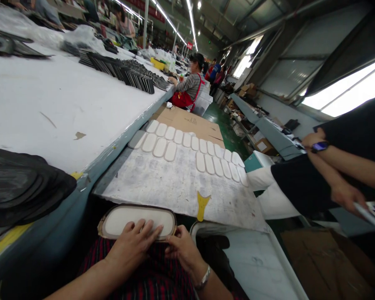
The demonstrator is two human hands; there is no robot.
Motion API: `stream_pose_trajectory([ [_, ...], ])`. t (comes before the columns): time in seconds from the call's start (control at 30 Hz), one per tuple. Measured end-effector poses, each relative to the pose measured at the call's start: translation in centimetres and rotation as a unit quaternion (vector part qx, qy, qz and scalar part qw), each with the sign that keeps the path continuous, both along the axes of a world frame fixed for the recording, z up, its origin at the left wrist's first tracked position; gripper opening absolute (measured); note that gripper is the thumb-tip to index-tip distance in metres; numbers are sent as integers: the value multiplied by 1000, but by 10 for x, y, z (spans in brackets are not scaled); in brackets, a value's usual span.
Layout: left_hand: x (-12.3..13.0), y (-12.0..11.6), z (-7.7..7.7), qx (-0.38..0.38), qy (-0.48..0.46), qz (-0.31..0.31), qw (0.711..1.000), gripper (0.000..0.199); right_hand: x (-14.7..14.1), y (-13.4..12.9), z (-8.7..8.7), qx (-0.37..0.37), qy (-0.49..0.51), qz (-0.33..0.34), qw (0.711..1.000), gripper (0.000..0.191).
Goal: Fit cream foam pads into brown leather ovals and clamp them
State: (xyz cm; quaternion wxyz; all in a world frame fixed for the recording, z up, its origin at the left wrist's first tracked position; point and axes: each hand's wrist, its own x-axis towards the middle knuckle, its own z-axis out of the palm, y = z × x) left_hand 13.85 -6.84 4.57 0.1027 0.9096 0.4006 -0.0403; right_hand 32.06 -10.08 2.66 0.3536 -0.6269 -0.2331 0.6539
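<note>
Fingers of the left hand (136,242) lie open and slightly spread across the face of a long white oval panel with a brown rim (114,221), resting on it without gripping, probably to steady it from above. The right hand (183,249) is nearly closed, thumb and fingertips pinching the rim at the panel's right end; that hold leaves most of the edge free and likely controls how the piece is angled.

The panel is directly under the left hand and just left of the right one, above a red-and-black plaid cloth (158,281), at the near edge of a pale, stained worktop (156,183). Beyond, similar white ovals (159,148) lie in rows, seemingly spread so each is easy to reach. A yellow forked piece (202,205) lies at the near edge, beside a white plastic bin (262,258) right of the right hand.
</note>
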Motion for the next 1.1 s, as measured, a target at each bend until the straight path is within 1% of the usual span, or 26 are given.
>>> stream_pose_trajectory([
  [0.1, -1, 1, 0, 10, 4, -24, 1000, 49, 8, 1, 0, -11, 23, 19, 999, 45],
  [0.17, -2, 2, 0, 18, 5, -46, 999, 46, 18, 3, -5, -12, 50, 31, 998, 43],
  [0.27, -2, 4, 0, 26, 1, -68, 997, 47, 28, 7, -17, -29, 138, 10, 990, 48],
  [0.33, -2, 5, 0, 27, -1, -73, 997, 47, 31, 8, -27, -31, 197, -13, 980, 46],
  [0.43, -3, 6, -2, 27, -5, -73, 997, 46, 27, 8, -41, 4, 253, -31, 967, 38],
  [0.53, -5, 5, -5, 34, -12, -74, 997, 45, 22, 7, -49, 42, 278, -31, 959, 37],
  [0.6, -6, 6, -7, 39, -13, -74, 996, 44, 20, 8, -52, 78, 259, -23, 962, 37],
  [0.7, -7, 10, -7, 38, -13, -81, 996, 43, 21, 12, -52, 121, 176, 5, 977, 37],
  [0.77, -5, 12, -6, 30, -14, -87, 996, 43, 24, 16, -49, 121, 102, 39, 987, 38],
  [0.83, -1, 12, -2, 18, -12, -86, 996, 43, 28, 20, -42, 98, 38, 84, 991, 39],
  [0.93, -1, 5, 7, -14, -21, -56, 998, 47, 33, 25, -29, 60, -11, 143, 988, 41],
  [1.0, -13, 0, 13, -63, -88, -26, 994, 61, 34, 27, -22, 47, -35, 163, 985, 42],
  [1.03, -24, -1, 15, -95, -151, 3, 984, 65, 34, 28, -19, 40, -46, 168, 984, 43],
  [1.07, -38, 0, 16, -122, -229, 57, 964, 64, 34, 29, -17, 34, -51, 172, 983, 43],
  [1.1, -55, 3, 16, -138, -314, 137, 929, 57, 33, 30, -16, 28, -47, 175, 983, 43],
])
